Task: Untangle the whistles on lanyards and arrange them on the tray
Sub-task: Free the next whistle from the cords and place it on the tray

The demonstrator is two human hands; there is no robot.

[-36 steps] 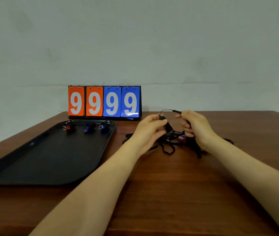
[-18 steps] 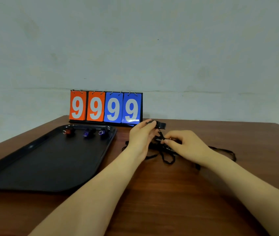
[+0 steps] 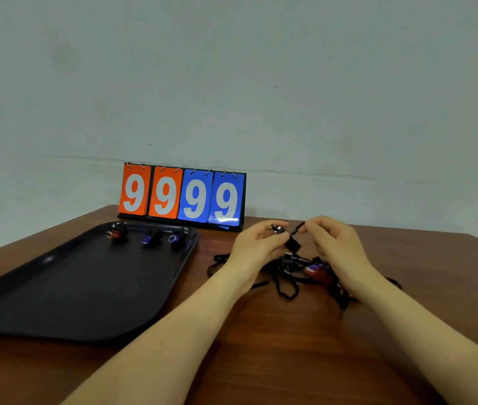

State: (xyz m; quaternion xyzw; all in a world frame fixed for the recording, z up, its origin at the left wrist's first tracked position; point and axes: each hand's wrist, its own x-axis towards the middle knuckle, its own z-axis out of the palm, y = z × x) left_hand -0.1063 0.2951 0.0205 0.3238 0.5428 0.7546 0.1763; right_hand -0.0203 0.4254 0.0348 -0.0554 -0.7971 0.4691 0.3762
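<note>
A tangle of black lanyards (image 3: 286, 283) lies on the brown table, with a red whistle (image 3: 319, 274) and a blue one (image 3: 313, 267) in it. My left hand (image 3: 256, 248) pinches a black whistle (image 3: 291, 244) by its metal ring, lifted just above the tangle. My right hand (image 3: 337, 247) pinches the end of a black lanyard cord (image 3: 299, 228) right beside that whistle. On the black tray (image 3: 65, 290) at the left, a red whistle (image 3: 114, 234) and two blue whistles (image 3: 147, 238) (image 3: 175, 238) lie in a row along the far rim.
An orange and blue flip scoreboard (image 3: 182, 195) reading 9999 stands at the back of the table, behind the tray's far corner. A pale wall rises behind it. The table's right corner is at the far right.
My right hand rose from the tangle and now pinches the cord end beside the black whistle. My left hand still holds that whistle above the pile. The view tilted up a little.
</note>
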